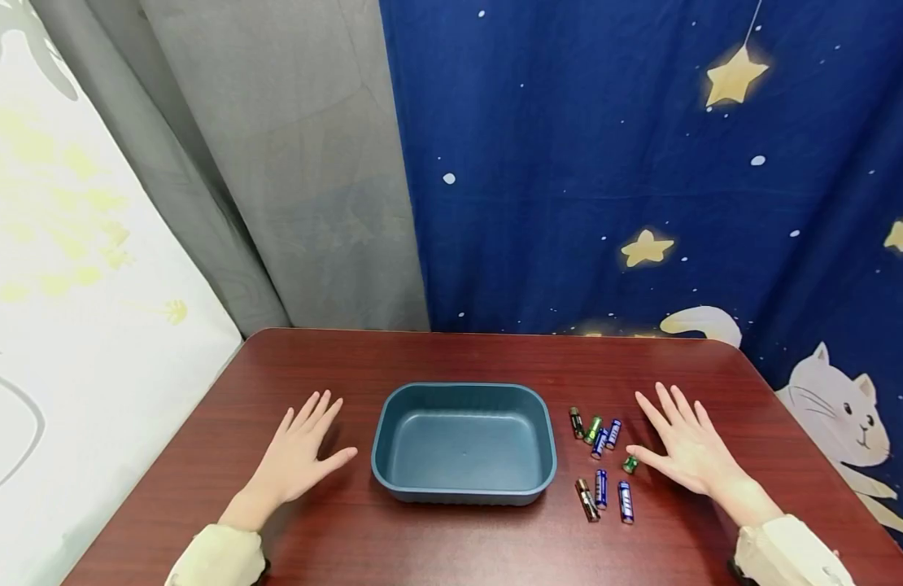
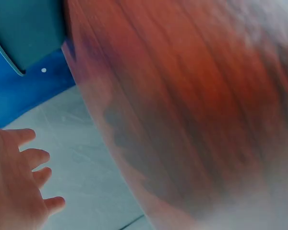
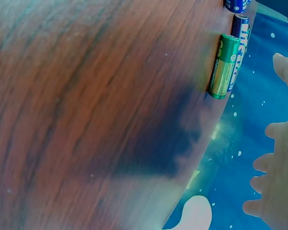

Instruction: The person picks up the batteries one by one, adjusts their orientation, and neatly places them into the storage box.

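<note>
My left hand (image 1: 296, 456) hovers over the table left of a blue-grey plastic bin (image 1: 464, 495), fingers spread and holding nothing. To the right of the batteries, my right hand (image 1: 686, 448) is spread the same way, its thumb overlapping a green battery (image 1: 630, 464) in the head view. Several loose batteries lie between the bin and that hand: blue ones (image 1: 625, 501), a black-and-copper one (image 1: 586, 500), a dark one (image 1: 576, 423) and another green one (image 1: 593, 430). The right wrist view shows a green-and-gold battery (image 3: 224, 67) beside a blue one (image 3: 239, 52).
The reddish-brown wooden table (image 1: 334, 358) has rounded far corners. Behind it hang a grey curtain (image 1: 312, 163) and a blue star-patterned curtain (image 1: 569, 163). A white printed cloth (image 1: 93, 366) hangs along the left side.
</note>
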A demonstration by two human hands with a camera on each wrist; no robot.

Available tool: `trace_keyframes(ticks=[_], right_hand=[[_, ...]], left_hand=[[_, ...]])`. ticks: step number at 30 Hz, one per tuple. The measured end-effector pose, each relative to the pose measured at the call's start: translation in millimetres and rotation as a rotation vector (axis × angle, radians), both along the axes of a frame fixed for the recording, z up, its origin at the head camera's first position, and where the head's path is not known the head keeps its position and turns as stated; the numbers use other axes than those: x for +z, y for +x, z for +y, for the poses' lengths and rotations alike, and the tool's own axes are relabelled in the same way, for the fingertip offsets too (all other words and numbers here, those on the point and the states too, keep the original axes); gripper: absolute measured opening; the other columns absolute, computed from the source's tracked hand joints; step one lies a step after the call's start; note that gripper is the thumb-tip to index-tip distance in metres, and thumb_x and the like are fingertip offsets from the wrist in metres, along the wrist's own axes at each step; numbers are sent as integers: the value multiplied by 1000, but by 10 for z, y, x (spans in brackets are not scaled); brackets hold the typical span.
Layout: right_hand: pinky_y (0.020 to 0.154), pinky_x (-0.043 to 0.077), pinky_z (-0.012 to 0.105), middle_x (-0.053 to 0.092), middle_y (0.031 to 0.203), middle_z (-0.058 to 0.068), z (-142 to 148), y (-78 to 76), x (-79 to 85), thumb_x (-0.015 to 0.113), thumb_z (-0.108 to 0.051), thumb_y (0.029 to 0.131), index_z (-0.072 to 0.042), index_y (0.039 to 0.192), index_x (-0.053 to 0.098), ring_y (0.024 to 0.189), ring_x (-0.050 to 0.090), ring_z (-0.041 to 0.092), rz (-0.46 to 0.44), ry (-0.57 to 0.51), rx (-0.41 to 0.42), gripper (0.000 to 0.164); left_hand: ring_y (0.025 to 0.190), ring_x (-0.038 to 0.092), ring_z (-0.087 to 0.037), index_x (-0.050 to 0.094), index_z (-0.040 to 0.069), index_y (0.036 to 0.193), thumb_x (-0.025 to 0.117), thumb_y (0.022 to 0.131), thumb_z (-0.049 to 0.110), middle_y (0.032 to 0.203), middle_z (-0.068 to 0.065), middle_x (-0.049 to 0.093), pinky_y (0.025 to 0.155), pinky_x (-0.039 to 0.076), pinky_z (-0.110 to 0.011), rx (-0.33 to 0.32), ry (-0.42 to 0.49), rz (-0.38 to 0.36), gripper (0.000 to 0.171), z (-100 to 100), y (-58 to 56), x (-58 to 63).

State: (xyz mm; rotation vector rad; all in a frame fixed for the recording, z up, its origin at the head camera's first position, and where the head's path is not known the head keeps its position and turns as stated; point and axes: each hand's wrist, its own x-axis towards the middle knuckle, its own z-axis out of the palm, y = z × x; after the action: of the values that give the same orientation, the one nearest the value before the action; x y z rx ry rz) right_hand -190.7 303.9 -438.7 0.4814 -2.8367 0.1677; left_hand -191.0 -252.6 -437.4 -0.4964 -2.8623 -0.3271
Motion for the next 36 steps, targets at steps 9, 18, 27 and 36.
trace_keyframes(ticks=[9, 18, 27, 36], right_hand=[[104, 9, 59, 27, 140, 29, -11, 10, -20, 55, -56, 81, -5, 138, 36, 131, 19, 42, -6, -6, 11, 79], [108, -9, 47, 27, 140, 29, -29, 37, -22, 54, -54, 82, -4, 137, 36, 132, 17, 41, -10, -23, 17, 76], [109, -4, 48, 26, 141, 28, -67, 100, 18, 54, -53, 83, -4, 138, 35, 133, 16, 41, -47, -70, 14, 76], [102, 18, 59, 27, 142, 25, -85, 208, 67, 60, -41, 85, -9, 140, 34, 132, 19, 43, -159, -311, 45, 69]], left_hand=[[134, 23, -33, 36, 8, 139, 56, 81, 55, 144, -15, 31, 103, 17, -56, -58, 49, 22, 78, 131, 86, 79], [132, 29, -30, 39, 9, 138, 63, 76, 55, 142, -12, 36, 102, 25, -53, -150, 113, 26, 82, 277, 171, 89], [126, 39, -29, 40, 7, 137, 62, 74, 59, 138, -12, 42, 99, 35, -46, -180, 133, 29, 85, 365, 230, 15], [124, 42, -27, 41, 7, 137, 62, 73, 60, 135, -9, 45, 97, 37, -45, -170, 123, 2, 85, 419, 252, -4]])
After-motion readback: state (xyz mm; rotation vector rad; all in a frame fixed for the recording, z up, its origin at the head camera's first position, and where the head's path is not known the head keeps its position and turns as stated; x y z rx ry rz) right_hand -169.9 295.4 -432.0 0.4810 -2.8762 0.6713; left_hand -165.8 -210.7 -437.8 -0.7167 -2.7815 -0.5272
